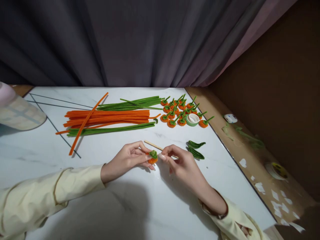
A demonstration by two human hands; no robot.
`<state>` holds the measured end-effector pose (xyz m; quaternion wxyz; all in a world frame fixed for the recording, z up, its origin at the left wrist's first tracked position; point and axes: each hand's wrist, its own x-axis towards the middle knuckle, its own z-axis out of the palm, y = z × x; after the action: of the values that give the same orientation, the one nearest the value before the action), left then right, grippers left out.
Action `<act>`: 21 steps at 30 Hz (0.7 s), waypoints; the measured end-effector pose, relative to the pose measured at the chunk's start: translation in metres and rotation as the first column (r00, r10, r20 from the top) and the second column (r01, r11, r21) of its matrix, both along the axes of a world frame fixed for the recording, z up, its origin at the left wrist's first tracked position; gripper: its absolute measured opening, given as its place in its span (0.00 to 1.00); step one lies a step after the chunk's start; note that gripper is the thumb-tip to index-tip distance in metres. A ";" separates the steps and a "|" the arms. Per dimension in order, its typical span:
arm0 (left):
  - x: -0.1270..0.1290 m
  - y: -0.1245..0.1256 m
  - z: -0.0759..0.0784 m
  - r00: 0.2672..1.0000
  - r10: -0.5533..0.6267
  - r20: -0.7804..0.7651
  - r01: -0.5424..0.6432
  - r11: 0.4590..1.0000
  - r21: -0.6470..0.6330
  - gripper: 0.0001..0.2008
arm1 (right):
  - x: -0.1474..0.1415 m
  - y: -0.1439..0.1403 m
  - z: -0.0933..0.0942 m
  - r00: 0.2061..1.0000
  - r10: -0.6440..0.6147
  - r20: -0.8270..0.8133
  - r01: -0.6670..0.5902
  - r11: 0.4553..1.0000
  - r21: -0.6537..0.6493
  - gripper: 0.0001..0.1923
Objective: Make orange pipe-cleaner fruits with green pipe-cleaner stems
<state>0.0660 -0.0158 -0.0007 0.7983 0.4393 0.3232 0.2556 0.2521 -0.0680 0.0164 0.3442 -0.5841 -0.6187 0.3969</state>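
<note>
Roughly mid-batch: finished pumpkins (183, 111) cluster near the table's (125, 206) far right edge, a big pile of pipe cleaners (110, 118) left unused. Left hand (127, 158) pinches the current pumpkin (152, 157) at centre; right hand (181, 163) pinches a wooden stick (155, 145). Near edge open; right edge close.

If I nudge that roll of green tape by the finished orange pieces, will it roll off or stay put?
The round green tape roll lies flat on the white marble tabletop, so it would probably slide, not roll. It looks small and light. The orange pipe-cleaner pumpkins crowding it would likely shift too.
</note>
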 end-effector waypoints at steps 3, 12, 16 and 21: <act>0.001 0.002 -0.001 1.000 -0.014 0.015 0.015 1.000 -0.024 0.12 | 0.001 -0.006 -0.006 0.926 0.017 0.378 -0.204 0.864 0.460 0.08; -0.002 0.003 0.000 0.998 -0.051 0.025 0.052 0.997 -0.048 0.10 | 0.001 -0.005 -0.008 0.720 -0.081 0.689 -0.516 0.602 0.610 0.15; -0.004 0.005 0.005 0.986 -0.063 -0.152 0.096 0.971 0.219 0.08 | 0.003 -0.003 -0.008 0.690 -0.107 0.716 -0.556 0.556 0.618 0.15; -0.012 0.012 0.010 0.892 0.113 -0.437 0.379 0.339 0.861 0.09 | 0.003 -0.001 -0.009 0.668 -0.126 0.733 -0.582 0.525 0.621 0.14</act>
<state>0.0541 -0.0033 0.0094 0.3318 0.8831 0.2453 0.2234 0.2554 -0.0694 0.0073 0.2493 -0.3602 -0.8867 -0.1481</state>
